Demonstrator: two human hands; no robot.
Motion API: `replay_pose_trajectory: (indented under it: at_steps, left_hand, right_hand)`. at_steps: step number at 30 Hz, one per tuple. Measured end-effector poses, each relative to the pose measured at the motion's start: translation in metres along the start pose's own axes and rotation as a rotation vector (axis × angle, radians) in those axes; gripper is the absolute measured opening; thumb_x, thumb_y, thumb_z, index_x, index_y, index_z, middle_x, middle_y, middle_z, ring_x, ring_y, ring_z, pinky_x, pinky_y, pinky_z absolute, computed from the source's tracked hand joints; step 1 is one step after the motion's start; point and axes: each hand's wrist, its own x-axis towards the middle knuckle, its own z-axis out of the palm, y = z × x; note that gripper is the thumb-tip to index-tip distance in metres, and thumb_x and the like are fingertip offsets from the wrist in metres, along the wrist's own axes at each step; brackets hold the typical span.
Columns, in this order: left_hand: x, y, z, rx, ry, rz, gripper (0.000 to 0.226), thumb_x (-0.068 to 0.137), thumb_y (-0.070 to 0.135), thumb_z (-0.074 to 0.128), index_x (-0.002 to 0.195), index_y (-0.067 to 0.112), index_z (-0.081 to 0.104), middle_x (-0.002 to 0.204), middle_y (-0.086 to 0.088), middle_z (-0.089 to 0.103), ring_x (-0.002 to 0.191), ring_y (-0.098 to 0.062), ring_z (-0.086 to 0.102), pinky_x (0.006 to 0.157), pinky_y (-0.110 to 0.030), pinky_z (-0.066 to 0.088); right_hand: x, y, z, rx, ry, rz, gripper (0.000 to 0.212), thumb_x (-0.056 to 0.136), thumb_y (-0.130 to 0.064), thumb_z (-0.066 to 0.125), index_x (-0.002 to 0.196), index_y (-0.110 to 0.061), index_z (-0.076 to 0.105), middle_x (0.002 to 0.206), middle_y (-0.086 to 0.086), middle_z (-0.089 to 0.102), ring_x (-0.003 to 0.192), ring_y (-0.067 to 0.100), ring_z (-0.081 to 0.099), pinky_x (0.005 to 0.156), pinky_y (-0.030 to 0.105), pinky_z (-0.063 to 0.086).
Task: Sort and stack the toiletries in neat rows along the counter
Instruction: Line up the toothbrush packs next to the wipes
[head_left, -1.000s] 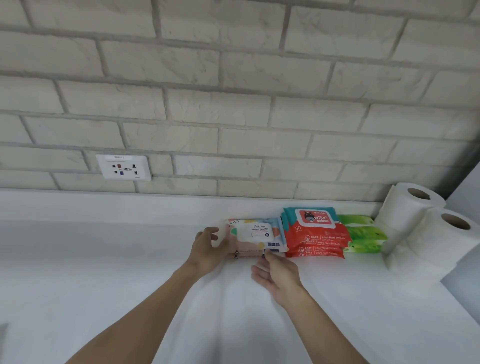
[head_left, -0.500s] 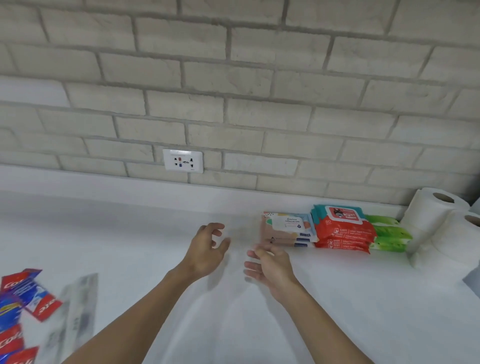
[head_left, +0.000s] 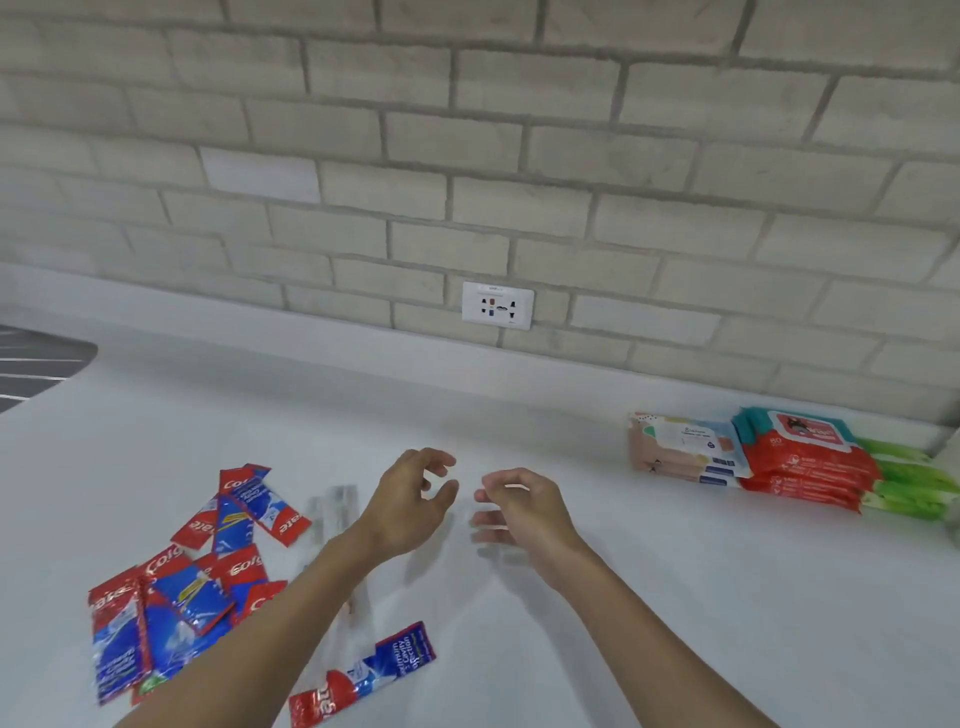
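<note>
The left hand (head_left: 410, 499) and the right hand (head_left: 524, 512) hover side by side, just apart, above the middle of the bench (head_left: 701, 597). Both are empty with fingers loosely curled, which looks like a pause between one group of goods and the next. On the left the toothpaste sachets (head_left: 182, 587) lie in a loose overlapping heap beside some clear packets (head_left: 335, 512), evidently unsorted, while well apart on the right the wipe packs (head_left: 753, 457) sit stacked by kind in a row against the brick wall (head_left: 519, 156), probably the finished part.
</note>
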Motion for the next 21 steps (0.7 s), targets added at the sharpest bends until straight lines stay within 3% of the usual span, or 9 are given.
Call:
replay_pose_trajectory:
  at_steps: [2,6,11,17,21]
  left_hand:
    - [-0.008,-0.011,-0.015,0.023,0.009,-0.018,0.022,0.092,0.027,0.062,0.113,0.032,0.057,0.108,0.009,0.057,0.090,-0.006,0.056,0.070,-0.009,0.042]
    - [-0.022,-0.033,-0.044,0.063,0.013,-0.070,0.023,0.093,0.027,0.061,0.114,0.031,0.056,0.109,0.010,0.057,0.090,-0.006,0.056,0.067,-0.010,0.043]
    - [-0.040,-0.057,-0.073,0.081,0.002,-0.123,0.023,0.093,0.025,0.060,0.115,0.030,0.055,0.110,0.008,0.058,0.093,-0.009,0.057,0.070,-0.015,0.047]
    - [-0.055,-0.072,-0.088,0.119,-0.019,-0.130,0.029,0.091,0.016,0.060,0.119,0.020,0.057,0.108,0.002,0.058,0.088,-0.013,0.059,0.072,-0.020,0.051]
    - [-0.061,-0.082,-0.093,0.121,-0.081,-0.170,0.039,0.087,0.003,0.059,0.122,0.016,0.054,0.109,-0.001,0.058,0.090,-0.015,0.059,0.077,-0.026,0.054]
  right_hand:
    - [-0.006,0.002,0.019,-0.036,-0.032,-0.005,0.008,0.091,-0.020,0.063,0.097,-0.016,0.067,0.092,0.003,0.074,0.084,0.032,0.073,0.072,0.042,0.062]
    - [-0.018,0.008,0.057,-0.162,-0.102,-0.007,0.009,0.090,-0.019,0.061,0.095,-0.021,0.068,0.093,0.001,0.074,0.082,0.026,0.073,0.055,0.023,0.054]
    - [-0.025,0.024,0.096,-0.347,-0.167,-0.034,0.006,0.090,-0.024,0.064,0.094,-0.027,0.066,0.089,0.000,0.073,0.081,0.020,0.072,0.070,0.031,0.061]
    - [-0.031,0.039,0.125,-0.543,-0.192,-0.073,0.019,0.085,-0.027,0.070,0.101,-0.026,0.061,0.098,-0.007,0.068,0.080,0.003,0.061,0.059,0.010,0.045]
    - [-0.033,0.041,0.139,-0.618,-0.149,-0.080,0.034,0.085,-0.031,0.073,0.112,-0.021,0.057,0.111,-0.001,0.061,0.091,0.010,0.056,0.054,0.006,0.035]
